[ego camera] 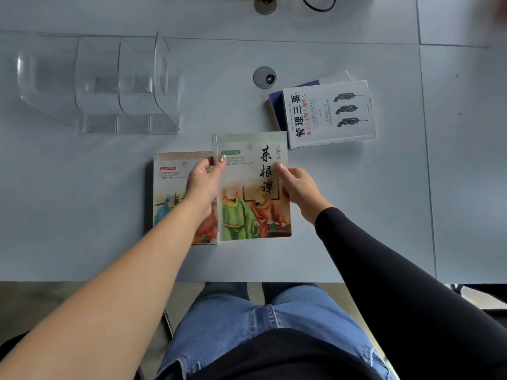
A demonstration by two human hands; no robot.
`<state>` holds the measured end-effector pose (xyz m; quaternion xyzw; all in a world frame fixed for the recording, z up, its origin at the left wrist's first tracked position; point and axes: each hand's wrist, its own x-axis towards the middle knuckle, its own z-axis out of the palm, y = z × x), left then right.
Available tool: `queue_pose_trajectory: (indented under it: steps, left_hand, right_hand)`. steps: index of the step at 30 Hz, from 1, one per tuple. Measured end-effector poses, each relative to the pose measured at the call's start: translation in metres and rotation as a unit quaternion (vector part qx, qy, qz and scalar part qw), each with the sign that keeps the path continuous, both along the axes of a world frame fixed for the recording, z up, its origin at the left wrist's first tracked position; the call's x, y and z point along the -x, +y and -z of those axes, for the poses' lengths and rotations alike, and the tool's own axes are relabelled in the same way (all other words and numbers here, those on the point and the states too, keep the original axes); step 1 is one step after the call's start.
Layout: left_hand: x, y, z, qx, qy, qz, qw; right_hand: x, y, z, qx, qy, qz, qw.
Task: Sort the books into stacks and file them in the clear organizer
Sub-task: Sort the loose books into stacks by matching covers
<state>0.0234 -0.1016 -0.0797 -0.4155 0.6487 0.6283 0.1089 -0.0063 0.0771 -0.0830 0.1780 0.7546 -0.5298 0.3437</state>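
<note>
Plainly, from my remote seat I saw both hands on the green-covered book at the near middle of the table. The left hand pinched its left edge between thumb and fingers, and the right hand, in a black sleeve, gripped its right edge. I could not tell whether the book was lifted off the surface. Its left edge overlapped an orange-covered book lying flat beneath the left forearm. Further back on the right, a white book lay on top of a dark blue book, near a round grommet. The clear organizer stood at the far left, well apart from all the books.
</note>
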Motion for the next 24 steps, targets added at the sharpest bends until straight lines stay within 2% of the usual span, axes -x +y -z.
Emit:
queue_pose_trajectory:
  steps: [4,12,24]
  left_hand:
    - [-0.006,-0.045,-0.003,-0.014,0.006,-0.020,1.000]
    - [-0.036,-0.107,0.007,0.009,-0.012,-0.039,0.999]
    - [-0.041,-0.136,0.017,0.088,-0.051,-0.007,0.995]
  right_hand:
    - [-0.010,-0.041,-0.006,0.024,0.010,-0.003,1.000]
    - [-0.030,-0.104,-0.001,-0.003,0.009,-0.016,1.000]
    - [-0.044,-0.142,0.010,-0.031,-0.024,-0.012,0.999]
